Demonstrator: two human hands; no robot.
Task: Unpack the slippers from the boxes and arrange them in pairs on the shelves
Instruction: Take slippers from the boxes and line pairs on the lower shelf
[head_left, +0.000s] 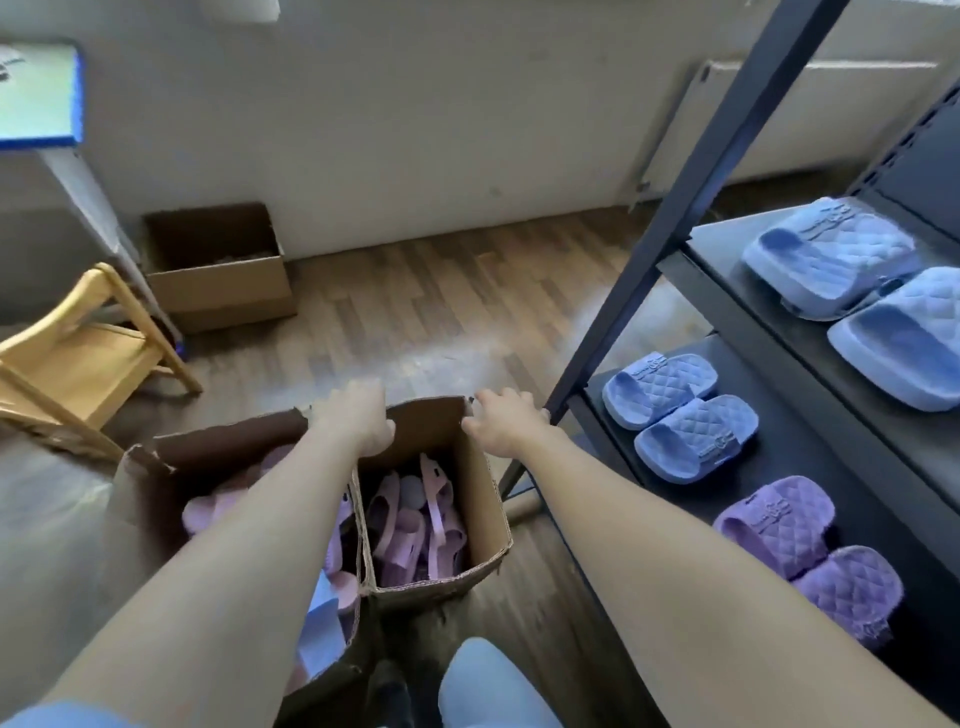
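1. At lower centre, the left hand (358, 418) and right hand (501, 423) each seem to clamp their grip on the far rim of the box (485, 512).
2. Pink slippers (410, 525) lie jumbled inside, below both hands, nearer the left.

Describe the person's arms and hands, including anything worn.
Both forearms are bare. The left hand and right hand show no gloves, rings or watch. A light blue sleeve edge shows at the left upper arm.
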